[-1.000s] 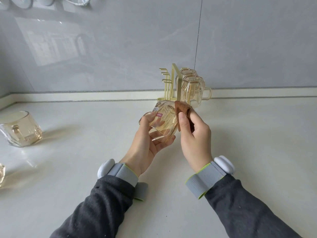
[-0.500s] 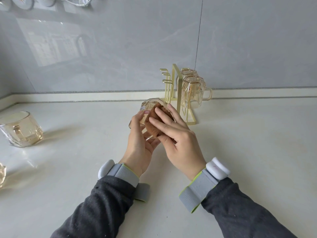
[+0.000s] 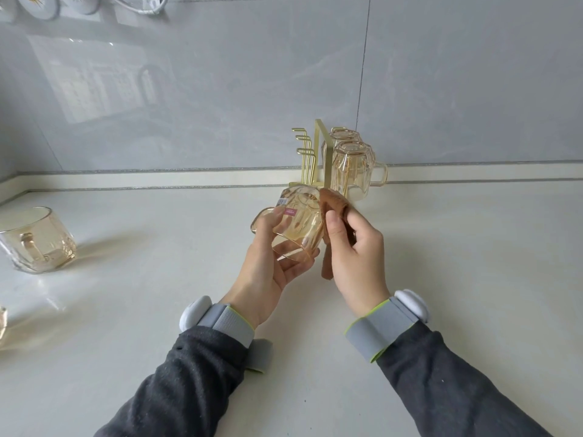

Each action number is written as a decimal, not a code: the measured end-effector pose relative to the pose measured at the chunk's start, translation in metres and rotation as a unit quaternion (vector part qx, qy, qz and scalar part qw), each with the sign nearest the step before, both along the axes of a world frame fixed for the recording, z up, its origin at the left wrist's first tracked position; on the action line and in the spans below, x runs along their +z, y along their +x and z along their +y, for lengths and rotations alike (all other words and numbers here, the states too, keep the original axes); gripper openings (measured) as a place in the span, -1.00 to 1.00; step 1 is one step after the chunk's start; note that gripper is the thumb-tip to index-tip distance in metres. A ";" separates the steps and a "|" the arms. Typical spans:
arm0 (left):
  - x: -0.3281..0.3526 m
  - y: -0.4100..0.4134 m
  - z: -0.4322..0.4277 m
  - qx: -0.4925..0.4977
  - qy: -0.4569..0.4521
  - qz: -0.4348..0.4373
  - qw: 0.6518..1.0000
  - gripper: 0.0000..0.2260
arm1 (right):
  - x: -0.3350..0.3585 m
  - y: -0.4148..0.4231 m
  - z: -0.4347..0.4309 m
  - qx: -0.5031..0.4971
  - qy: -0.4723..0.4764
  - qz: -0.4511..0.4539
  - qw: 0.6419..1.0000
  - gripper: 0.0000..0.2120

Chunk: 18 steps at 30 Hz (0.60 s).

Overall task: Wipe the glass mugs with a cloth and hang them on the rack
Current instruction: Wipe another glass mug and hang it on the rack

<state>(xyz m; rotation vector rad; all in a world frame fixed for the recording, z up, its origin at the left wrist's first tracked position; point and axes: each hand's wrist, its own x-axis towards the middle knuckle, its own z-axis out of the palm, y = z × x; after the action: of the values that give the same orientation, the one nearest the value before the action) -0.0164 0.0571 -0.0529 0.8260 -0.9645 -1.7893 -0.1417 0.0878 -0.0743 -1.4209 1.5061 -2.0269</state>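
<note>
Hands up off the bench (image 3: 157, 326): left hand (image 3: 268, 272) round the glass mug (image 3: 295, 225), right hand (image 3: 356, 257) pinching the cloth (image 3: 334, 205)

Gripped in the left hand, thumb on top beside the pink sticker (image 3: 290, 212), fingers curled underneath near the rim. Tipped right over, base pointing away from the wrists, handle poking out on the thumb side. Clear of the bench, nothing touching down. Over on the right hand: brown cloth pinched between thumb and curled fingers, pressed onto the mug wall facing that palm, loose tail dangling below the heel of the hand.

Best way through this wipe, judging from here: turn the mug with the left hand and hold the cloth put, rather than chasing round the glass. Firm enough to polish, never so firm as to pop smooth glass out of the grip. Cover the facets, the base, then inside the rim. Skirt the sticker or expect a snag. Tuck up that loose tail before reaching forward.

Just beyond the right fingertips, the gold rack (image 3: 319, 152): hung mugs (image 3: 353, 171) upside down on the side away from the left hand, bare hooks on the side nearer it. Probably the place to aim next. Far out to the left of the left hand, a spare mug (image 3: 38, 241) upright on the bench.
</note>
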 end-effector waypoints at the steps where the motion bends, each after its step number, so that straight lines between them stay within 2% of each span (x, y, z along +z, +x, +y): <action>1: -0.001 0.000 0.000 -0.001 -0.003 -0.004 1.000 -0.53 | 0.000 0.000 0.000 0.007 0.004 -0.015 1.000 -0.75; 4: -0.001 0.000 0.000 0.006 -0.010 -0.013 1.000 -0.58 | 0.002 0.001 0.000 0.032 0.005 -0.052 0.998 -0.80; 7: 0.001 -0.001 0.002 0.016 -0.008 -0.004 1.000 -0.70 | 0.005 0.003 0.001 0.049 0.006 -0.081 0.995 -0.77; 14: 0.004 -0.002 0.004 0.040 -0.020 0.021 0.999 -0.80 | 0.005 0.002 0.002 0.047 -0.015 -0.084 0.995 -0.81; 16: 0.004 -0.003 0.004 0.047 -0.031 0.009 0.998 -0.75 | 0.006 0.003 0.002 0.043 -0.027 -0.083 0.995 -0.83; 18: 0.003 -0.003 0.003 0.057 -0.039 0.005 0.998 -0.54 | 0.007 0.003 0.002 0.038 -0.036 -0.081 0.995 -0.84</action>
<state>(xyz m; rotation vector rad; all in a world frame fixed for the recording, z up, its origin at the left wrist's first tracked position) -0.0190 0.0597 -0.0497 0.8067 -0.9564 -1.6466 -0.1392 0.0895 -0.0676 -1.2822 1.3067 -2.1138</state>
